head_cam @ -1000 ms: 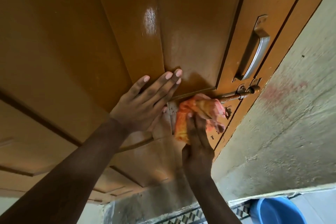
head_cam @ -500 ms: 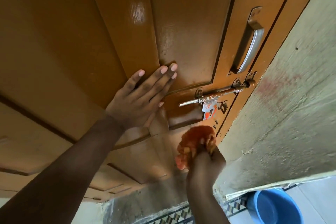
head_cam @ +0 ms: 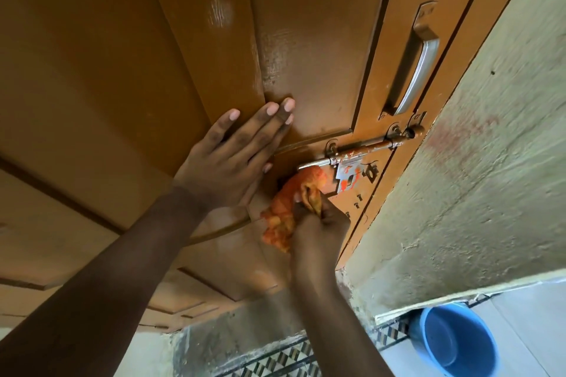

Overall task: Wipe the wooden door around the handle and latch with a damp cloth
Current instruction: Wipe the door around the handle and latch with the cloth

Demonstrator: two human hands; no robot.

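Observation:
The brown wooden door (head_cam: 312, 40) fills most of the view. A metal pull handle (head_cam: 418, 63) is fixed near its right edge, with a sliding bolt latch (head_cam: 364, 151) just below it. My right hand (head_cam: 318, 223) grips a bunched orange cloth (head_cam: 288, 205) and presses it on the door just below the left end of the latch. My left hand (head_cam: 235, 156) lies flat on the door panel to the left of the latch, fingers together and pointing up.
A rough greenish plaster wall (head_cam: 477, 177) stands right of the door's edge. A blue plastic bucket (head_cam: 453, 343) sits on the pale tiled floor at the lower right. Patterned tiles (head_cam: 275, 358) run along the foot of the door.
A second ago the cloth covered the latch, then it dropped well below. Now my right hand has brought it back up to just under the bolt. My left hand stays flat on the door.

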